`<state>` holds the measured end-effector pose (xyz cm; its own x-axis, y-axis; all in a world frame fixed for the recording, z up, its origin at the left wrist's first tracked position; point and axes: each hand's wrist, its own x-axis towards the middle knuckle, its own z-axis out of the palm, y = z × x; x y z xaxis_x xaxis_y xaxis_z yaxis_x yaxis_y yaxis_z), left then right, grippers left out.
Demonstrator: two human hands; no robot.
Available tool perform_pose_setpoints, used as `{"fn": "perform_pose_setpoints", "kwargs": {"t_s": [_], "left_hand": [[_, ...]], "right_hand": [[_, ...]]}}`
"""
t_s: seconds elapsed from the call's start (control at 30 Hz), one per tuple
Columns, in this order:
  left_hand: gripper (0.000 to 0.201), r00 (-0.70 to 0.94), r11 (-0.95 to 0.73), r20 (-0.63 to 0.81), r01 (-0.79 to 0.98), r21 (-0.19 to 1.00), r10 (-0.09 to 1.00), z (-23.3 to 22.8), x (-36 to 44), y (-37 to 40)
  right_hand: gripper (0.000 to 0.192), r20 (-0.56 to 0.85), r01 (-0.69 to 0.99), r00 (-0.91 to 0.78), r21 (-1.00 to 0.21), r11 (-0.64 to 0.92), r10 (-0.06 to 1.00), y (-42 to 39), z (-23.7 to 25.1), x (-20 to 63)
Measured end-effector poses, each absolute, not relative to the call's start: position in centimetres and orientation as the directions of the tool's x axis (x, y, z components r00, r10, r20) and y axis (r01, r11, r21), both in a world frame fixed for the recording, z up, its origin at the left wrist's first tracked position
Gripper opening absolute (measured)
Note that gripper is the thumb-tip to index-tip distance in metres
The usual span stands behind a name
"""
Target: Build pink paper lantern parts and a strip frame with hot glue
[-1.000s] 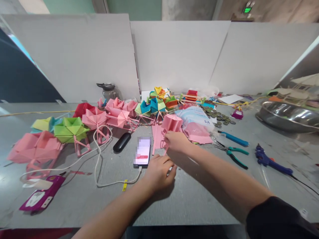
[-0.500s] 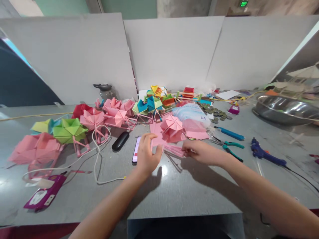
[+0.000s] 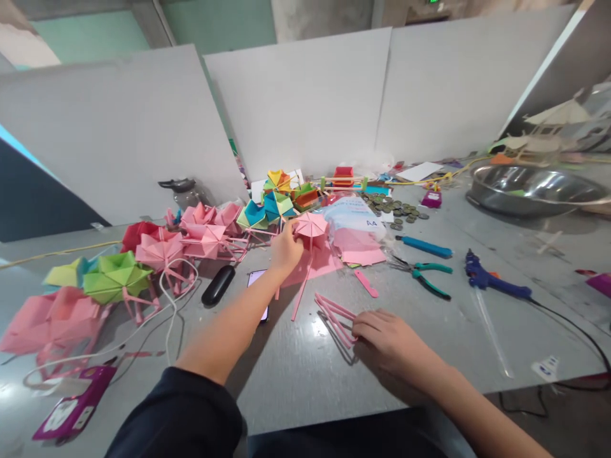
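Note:
My left hand is closed on the edge of a pink folded-paper piece, whose pleated top faces up and from which thin pink sticks hang down toward the table. Under it lies pink paper. My right hand has its fingers curled round one end of a pink frame of thin rolled-paper sticks, low over the table. A phone is partly covered by my left forearm. Between the hands and the paper pack lies a small flat pink strip.
Finished-looking paper pieces line the left, with a white cable and a black case before them. On the right are pliers, a blue-handled tool, a blue glue gun and a steel bowl. Behind sits a plastic A4 pack.
My left hand has moved away from me and closed on the pink folded-paper piece, which now stands raised. My right hand has drawn the stick frame nearer to me. The view has shifted.

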<state>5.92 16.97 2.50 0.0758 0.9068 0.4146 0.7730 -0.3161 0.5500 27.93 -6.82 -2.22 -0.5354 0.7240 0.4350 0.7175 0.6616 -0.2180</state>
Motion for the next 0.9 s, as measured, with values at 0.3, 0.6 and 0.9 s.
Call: {"fn": "perform_pose_setpoints", "kwargs": {"t_s": [0.3,0.6,0.9], "left_hand": [[0.060,-0.015,-0.231,0.346,0.717,0.658,0.938,3.0,4.4,15.9],[0.054,0.434,0.069,-0.056,-0.015,0.997,0.899,-0.1,0.6,-0.2],[0.053,0.499,0.239,-0.117,-0.188,0.952,0.859,-1.4,0.8,-0.6]], "right_hand": [[0.015,0.407,0.685,-0.589,-0.207,0.698,0.698,-6.0,-3.0,28.1],[0.020,0.538,0.562,-0.487,-0.410,0.718,0.688,-6.7,-1.5,27.5],[0.013,0.511,0.403,-0.676,-0.346,0.847,0.531,-4.3,0.7,26.9]]}}
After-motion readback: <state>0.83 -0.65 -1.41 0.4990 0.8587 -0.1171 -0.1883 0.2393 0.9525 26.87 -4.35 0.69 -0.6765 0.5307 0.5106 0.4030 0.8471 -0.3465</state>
